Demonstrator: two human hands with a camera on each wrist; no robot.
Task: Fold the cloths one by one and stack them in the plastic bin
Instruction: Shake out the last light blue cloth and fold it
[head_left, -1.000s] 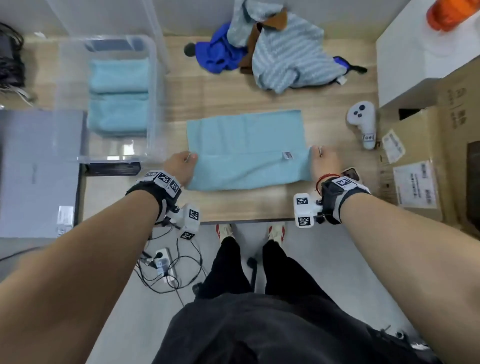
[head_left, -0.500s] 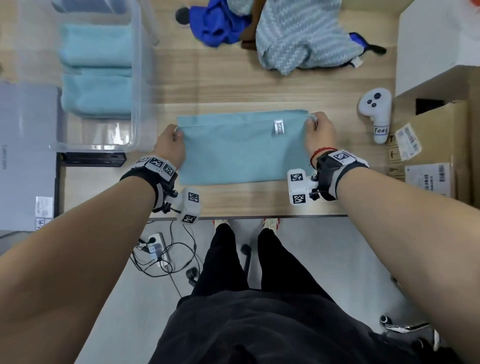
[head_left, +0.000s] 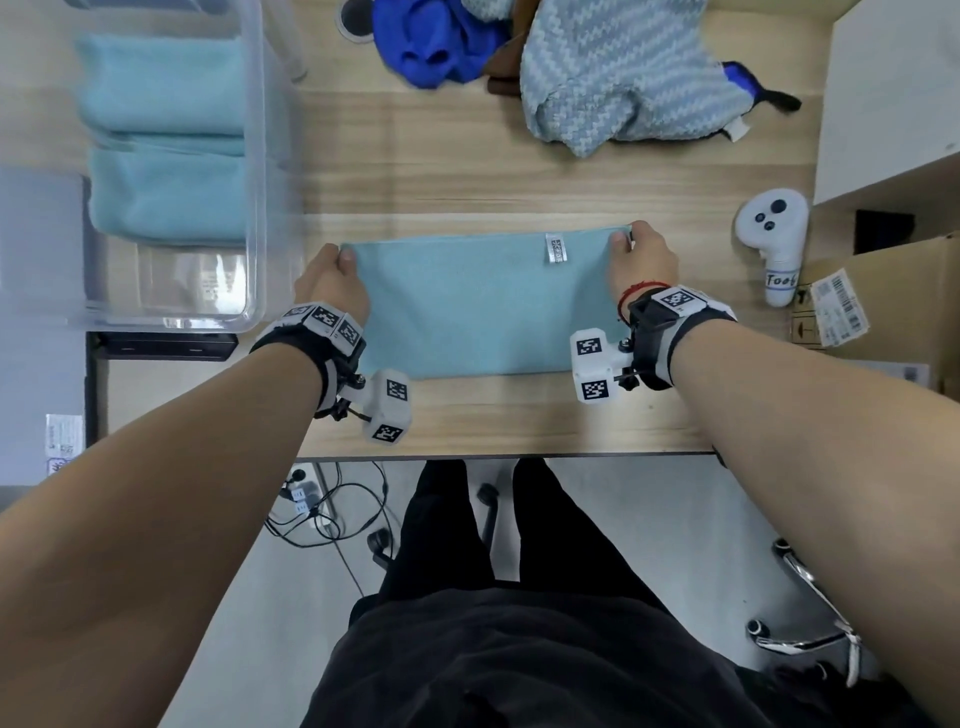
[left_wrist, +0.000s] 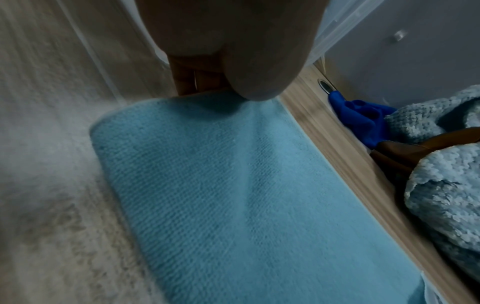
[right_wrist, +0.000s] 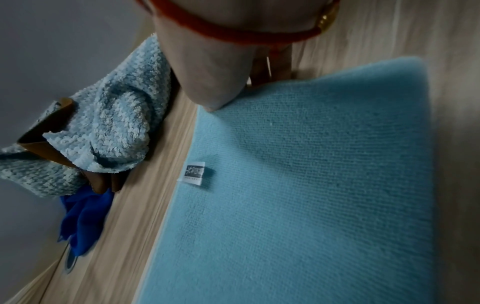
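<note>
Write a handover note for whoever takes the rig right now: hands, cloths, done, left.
Left hand pinches the far left corner of the light blue cloth; right hand pinches the far right corner.
The cloth lies on the desk, folded once.
Done: two folded cloths sit in the plastic bin.
Left: finish folding this cloth, bin it, then the pile of cloths at the far edge.

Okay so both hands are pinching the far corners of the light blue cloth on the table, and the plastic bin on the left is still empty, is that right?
Not quite. The head view shows the bin already holds folded light blue cloths. The rest stands: the left hand and right hand pinch the far corners of the cloth on the table.
</note>
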